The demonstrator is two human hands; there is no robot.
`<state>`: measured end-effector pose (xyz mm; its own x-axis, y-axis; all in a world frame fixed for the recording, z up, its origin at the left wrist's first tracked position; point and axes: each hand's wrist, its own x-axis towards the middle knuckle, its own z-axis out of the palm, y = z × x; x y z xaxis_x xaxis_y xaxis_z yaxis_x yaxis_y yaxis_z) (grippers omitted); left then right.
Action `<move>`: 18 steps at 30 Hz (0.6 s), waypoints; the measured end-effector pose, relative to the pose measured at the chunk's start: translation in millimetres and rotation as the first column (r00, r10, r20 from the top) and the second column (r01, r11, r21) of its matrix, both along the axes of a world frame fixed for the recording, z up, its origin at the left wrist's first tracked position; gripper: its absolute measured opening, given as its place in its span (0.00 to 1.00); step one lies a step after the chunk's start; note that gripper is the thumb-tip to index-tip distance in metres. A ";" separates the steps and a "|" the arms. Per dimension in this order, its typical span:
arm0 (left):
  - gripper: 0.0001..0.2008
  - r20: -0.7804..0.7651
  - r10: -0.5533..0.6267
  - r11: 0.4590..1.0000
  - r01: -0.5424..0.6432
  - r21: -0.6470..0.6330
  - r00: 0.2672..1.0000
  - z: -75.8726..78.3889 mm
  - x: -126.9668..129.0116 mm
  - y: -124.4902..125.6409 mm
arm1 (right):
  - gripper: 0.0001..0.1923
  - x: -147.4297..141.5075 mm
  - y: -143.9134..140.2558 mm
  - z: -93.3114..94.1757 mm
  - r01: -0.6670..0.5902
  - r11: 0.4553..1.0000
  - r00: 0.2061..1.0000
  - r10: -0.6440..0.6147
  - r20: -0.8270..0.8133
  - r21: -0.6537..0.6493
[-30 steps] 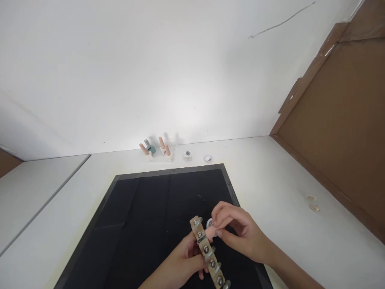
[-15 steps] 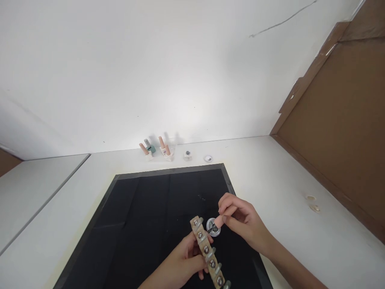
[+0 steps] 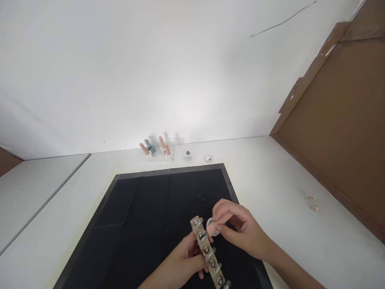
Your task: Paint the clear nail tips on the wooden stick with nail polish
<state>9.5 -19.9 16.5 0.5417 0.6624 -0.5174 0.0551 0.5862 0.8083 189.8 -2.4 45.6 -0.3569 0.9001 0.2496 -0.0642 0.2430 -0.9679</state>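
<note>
Nothing readable from where I'm sitting, honestly. The little bottles [image 3: 164, 149] at the back of the table have pale labels on them, and one seems to carry a dark smudge that might be a logo, but they're too small and blurry to make out a single letter. The small pots [image 3: 188, 154] next to them show no print I can catch. The strip [image 3: 207, 251] in the left hand [image 3: 180, 267] is plain tan with metal studs, no numbers or markings visible. The jar [image 3: 212, 226] under the right hand [image 3: 237, 230] is mostly covered by fingers. The black mat [image 3: 144, 216] and brown board [image 3: 339, 132] are bare of text too.
</note>
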 end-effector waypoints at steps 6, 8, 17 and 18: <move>0.17 -0.020 -0.002 1.000 0.002 -0.008 1.000 4.0 0.4 -2.0 | 0.11 4.5 3.2 -1.6 0.073 0.996 0.997 -0.072 0.030 -0.041; 0.17 -0.028 0.002 1.000 -0.002 -0.013 1.000 5.4 0.8 -1.5 | 0.10 5.3 3.2 -2.6 0.087 0.995 0.996 -0.087 0.012 -0.045; 0.17 -0.020 0.009 1.000 -0.009 -0.019 1.000 5.9 0.1 -0.2 | 0.11 0.8 -3.2 2.1 -0.012 1.000 0.999 0.013 -0.050 0.023; 0.17 -0.014 0.011 1.000 -0.011 -0.019 1.000 5.9 0.3 0.0 | 0.10 -0.3 -3.7 3.0 -0.030 0.999 0.998 0.031 -0.050 0.019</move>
